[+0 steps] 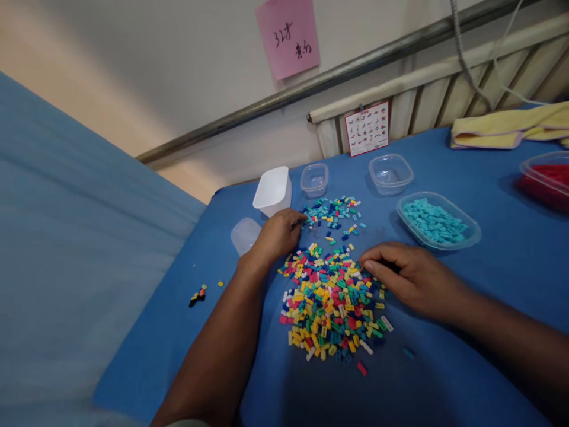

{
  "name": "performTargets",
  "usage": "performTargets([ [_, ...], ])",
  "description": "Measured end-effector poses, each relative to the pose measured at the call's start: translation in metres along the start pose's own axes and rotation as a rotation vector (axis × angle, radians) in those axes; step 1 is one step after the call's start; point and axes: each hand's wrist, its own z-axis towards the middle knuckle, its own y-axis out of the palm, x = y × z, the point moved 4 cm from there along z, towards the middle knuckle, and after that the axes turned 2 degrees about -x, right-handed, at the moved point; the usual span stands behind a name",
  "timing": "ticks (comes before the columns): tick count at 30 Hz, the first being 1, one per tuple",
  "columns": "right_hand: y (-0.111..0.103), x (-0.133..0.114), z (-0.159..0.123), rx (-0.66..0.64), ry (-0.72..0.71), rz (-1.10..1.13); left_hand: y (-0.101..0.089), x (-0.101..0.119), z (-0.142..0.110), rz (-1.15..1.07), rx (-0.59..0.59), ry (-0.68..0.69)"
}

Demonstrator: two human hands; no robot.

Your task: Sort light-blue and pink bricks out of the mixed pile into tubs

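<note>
Two bare hands at work over small plastic pieces on a blue-covered table (pixel 511 267). The left hand (pixel 281 231) has its fingers drawn together, tips at the left edge of a small, mainly turquoise-and-blue scatter of plastic pieces (pixel 326 212). The right hand (pixel 406 276) curls at the right edge of a large multicoloured heap of plastic pieces (pixel 329 302), thumb and forefinger close together; whether either hand grips a piece cannot be told.

The heap lies between the forearms, nearer the wearer than the scatter. The step in hand appears to be fingertip picking among loose pieces; the next move would call for a fine pinch on a single piece, without dragging its neighbours.

Around the hands stand a translucent plastic container (pixel 245 236) just beside the left wrist, a white opaque plastic tub (pixel 272 193), a small transparent plastic box (pixel 315 181) and a wider transparent plastic box (pixel 391 175). Beyond the right hand, a transparent plastic tray (pixel 473 233) holds turquoise plastic pieces (pixel 433 220). Farther out — red contents (pixel 551 178) in a tub at the right edge, and a folded yellow cloth (pixel 486 130).
</note>
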Motion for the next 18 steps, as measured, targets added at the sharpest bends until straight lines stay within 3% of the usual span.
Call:
performTargets([
  [8, 0.001, 0.004, -0.003, -0.018, -0.001, -0.017, -0.006, -0.020, -0.004, 0.092, -0.001, -0.166],
  [18, 0.001, 0.008, -0.006, -0.010, -0.015, -0.018, 0.000, 0.003, 0.000, 0.202, -0.112, -0.001],
])
